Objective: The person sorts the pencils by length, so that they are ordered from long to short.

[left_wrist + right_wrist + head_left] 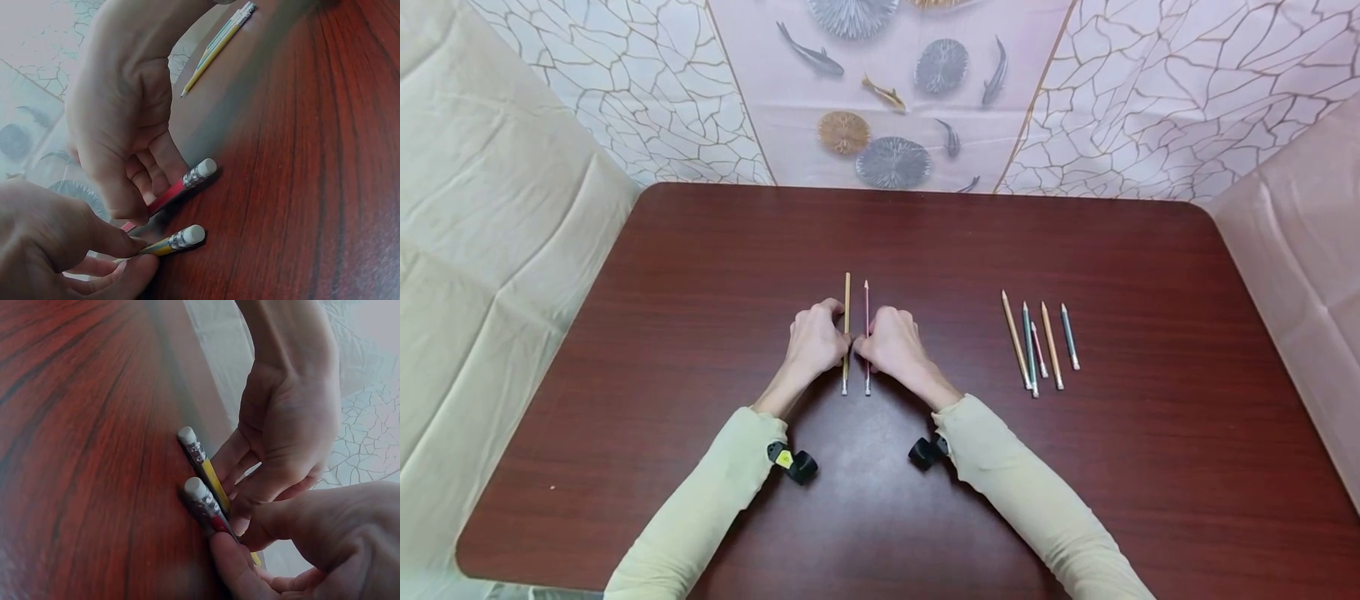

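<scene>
Side by side at the middle of the table lie two pencils, their white erasers toward the person. My left hand (817, 340) pinches the yellow pencil (847, 304) between thumb and fingers. Just to its right, my right hand (895, 340) pinches the red pencil (867, 312), whose sharpened tip points away. The two thumbs nearly meet in the narrow gap between the pencils. In the left wrist view the red pencil's eraser (207, 167) and the yellow pencil's eraser (194, 234) stick out past the fingers, close over the wood.
To the right lie several more pencils: a tan one (1017, 340), a long green one (1029, 346), a short red one (1039, 350), another tan one (1052, 346) and a short blue-green one (1070, 337). The dark red table (737, 242) has patterned cloth (910, 108) behind it.
</scene>
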{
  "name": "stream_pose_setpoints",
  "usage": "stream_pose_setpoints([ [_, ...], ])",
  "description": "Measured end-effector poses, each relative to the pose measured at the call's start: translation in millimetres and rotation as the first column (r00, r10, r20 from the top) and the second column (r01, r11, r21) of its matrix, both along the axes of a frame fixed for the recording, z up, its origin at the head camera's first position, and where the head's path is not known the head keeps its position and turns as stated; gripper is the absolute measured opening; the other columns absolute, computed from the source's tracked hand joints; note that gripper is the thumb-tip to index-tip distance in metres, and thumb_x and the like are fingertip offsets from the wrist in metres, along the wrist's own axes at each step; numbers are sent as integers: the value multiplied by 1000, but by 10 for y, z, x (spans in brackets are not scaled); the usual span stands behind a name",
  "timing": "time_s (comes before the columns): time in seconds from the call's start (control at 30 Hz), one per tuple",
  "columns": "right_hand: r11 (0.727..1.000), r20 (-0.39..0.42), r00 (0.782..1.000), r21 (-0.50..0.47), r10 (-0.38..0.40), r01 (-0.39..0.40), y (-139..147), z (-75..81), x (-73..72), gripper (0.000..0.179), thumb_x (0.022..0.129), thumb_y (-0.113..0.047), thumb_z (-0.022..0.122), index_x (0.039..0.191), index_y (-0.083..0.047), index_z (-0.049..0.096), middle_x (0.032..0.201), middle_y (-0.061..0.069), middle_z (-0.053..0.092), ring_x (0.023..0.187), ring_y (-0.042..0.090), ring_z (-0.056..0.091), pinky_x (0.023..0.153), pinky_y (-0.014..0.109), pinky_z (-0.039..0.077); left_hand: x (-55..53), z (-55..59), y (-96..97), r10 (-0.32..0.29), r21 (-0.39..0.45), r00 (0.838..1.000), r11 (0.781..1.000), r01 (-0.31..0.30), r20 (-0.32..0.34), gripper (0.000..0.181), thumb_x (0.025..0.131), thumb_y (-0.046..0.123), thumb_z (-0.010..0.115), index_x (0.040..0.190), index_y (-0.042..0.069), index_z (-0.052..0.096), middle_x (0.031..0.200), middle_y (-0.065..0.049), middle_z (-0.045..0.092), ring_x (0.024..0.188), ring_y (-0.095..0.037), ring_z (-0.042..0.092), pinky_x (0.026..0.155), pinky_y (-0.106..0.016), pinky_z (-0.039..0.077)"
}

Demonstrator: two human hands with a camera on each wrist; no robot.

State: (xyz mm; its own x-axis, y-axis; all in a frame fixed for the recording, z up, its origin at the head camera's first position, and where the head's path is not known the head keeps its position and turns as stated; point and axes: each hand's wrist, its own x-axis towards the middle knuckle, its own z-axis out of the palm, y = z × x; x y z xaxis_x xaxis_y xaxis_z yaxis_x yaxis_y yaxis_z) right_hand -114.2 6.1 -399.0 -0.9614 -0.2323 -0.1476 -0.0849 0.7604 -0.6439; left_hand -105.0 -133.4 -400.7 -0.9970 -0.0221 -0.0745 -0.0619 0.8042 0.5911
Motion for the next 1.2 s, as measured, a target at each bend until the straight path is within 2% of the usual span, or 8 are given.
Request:
stream_pose_setpoints([
  [0.37, 1000, 3, 1000, -5, -1, 1, -33, -24, -8, 33, 81, -16, 69, 49, -14, 62, 39, -7, 53, 38, 10, 57, 52, 31, 49, 2, -23, -16, 7, 18, 1000, 1000, -6, -11, 41, 80, 11, 76, 120, 2, 68, 101, -16, 73, 100, -40, 66, 90, -51, 47],
  [0.77, 999, 10, 1000, -37, -11, 12, -26, -45, -16, 31, 84, -18, 71, 54, -14, 66, 40, -6, 54, 37, 7, 57, 51, 29, 50, -9, -34, -23, 0, 18, 1000, 1000, 1, -19, 44, 80, 13, 77, 122, 3, 68, 99, -16, 73, 99, -40, 66, 89, -51, 48],
  [1.1, 1000, 30, 999, -22, -22, 22, -29, -38, -21, 27, 84, -19, 71, 58, -14, 67, 41, -7, 55, 37, 6, 57, 52, 29, 50, -5, -25, -16, -3, 12, 1000, 1000, 3, -18, 44, 80, 14, 77, 122, 2, 68, 106, -18, 72, 100, -42, 65, 90, -52, 47],
  [1.2, 1000, 30, 999, -20, -23, 24, -26, -34, -18, 28, 85, -19, 71, 58, -14, 68, 40, -7, 55, 36, 6, 57, 52, 29, 50, 0, -24, -18, -7, 15, 1000, 1000, 7, -17, 44, 80, 14, 77, 122, 3, 68, 101, -16, 73, 99, -41, 66, 90, -52, 47],
])
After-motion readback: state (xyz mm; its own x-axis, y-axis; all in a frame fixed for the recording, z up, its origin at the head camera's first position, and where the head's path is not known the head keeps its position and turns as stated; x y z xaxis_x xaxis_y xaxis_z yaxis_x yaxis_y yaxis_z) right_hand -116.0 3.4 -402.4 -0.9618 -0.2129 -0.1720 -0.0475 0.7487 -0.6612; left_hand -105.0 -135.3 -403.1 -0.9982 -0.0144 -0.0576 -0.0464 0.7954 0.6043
